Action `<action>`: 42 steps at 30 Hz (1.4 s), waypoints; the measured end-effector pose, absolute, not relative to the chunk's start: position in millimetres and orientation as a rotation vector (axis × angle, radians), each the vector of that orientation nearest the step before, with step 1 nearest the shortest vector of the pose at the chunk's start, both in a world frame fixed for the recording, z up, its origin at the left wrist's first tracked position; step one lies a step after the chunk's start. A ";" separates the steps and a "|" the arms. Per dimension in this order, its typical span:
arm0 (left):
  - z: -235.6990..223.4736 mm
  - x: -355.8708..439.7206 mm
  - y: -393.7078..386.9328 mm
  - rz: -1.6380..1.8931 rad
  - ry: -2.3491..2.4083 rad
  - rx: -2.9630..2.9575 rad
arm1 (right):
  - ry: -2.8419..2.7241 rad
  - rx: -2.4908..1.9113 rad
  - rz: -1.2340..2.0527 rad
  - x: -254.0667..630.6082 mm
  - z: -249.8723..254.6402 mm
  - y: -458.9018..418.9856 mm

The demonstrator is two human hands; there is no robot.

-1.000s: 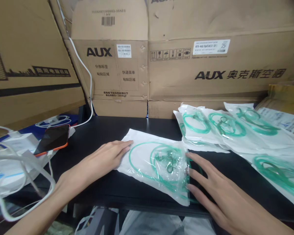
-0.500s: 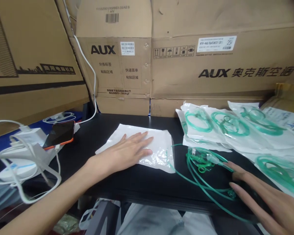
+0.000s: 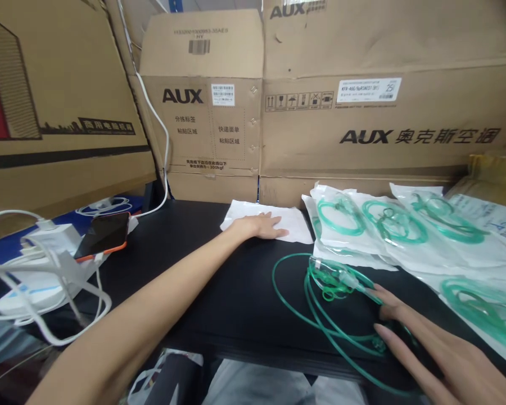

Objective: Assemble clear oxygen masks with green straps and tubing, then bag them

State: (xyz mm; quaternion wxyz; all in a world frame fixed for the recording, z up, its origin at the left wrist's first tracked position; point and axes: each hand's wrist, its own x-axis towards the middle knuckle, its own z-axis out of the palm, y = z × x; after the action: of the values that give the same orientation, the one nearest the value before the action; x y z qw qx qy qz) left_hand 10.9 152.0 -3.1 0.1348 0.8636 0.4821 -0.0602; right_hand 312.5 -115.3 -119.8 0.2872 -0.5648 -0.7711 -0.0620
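My left hand (image 3: 265, 225) lies flat, fingers spread, on a white pouch (image 3: 295, 222) at the back of the black table. Nearer the front, a clear oxygen mask (image 3: 335, 275) with a green strap rests on the table. Its green tubing (image 3: 320, 323) spreads in loose loops around and in front of it. My right hand (image 3: 421, 332) is around the right side of these loops, index finger on the tube by the mask's connector and thumb lower down. The inside of its grip is partly hidden.
Pouches with coiled green tubing (image 3: 398, 222) are piled at the right. At the left are a phone (image 3: 105, 236), a white charger (image 3: 57, 239) and tangled white cables (image 3: 84, 332). Large cardboard boxes (image 3: 379, 121) stand along the back edge.
My left hand has pushed the white pouch back and to the right, away from the tubing. My right hand and the oxygen mask have shifted slightly left. A tube end near the pouch now forms a loop.
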 end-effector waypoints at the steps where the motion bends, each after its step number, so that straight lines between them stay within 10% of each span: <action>1: -4.6 20.6 157.5 -0.155 1.391 2.512 | -2.108 -1.511 -0.143 312.7 -120.8 -114.0; 13: 24.9 32.4 131.6 0.147 1.368 2.660 | -2.291 -1.154 -0.361 250.0 -82.5 -94.5; 25: 12.3 -70.9 2.2 0.275 1.542 2.374 | -2.174 -1.537 0.317 225.5 -74.0 -61.8; 42: 6.5 -45.6 1.6 0.404 1.171 2.477 | -1.894 -1.428 0.330 177.3 -59.8 -50.5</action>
State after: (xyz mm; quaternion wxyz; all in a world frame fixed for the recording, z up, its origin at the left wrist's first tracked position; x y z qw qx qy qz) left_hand -45.6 1.6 6.5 0.1848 0.8790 0.4155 0.1435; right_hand 177.3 -50.5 -59.8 0.3646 -0.5552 -0.7365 0.1284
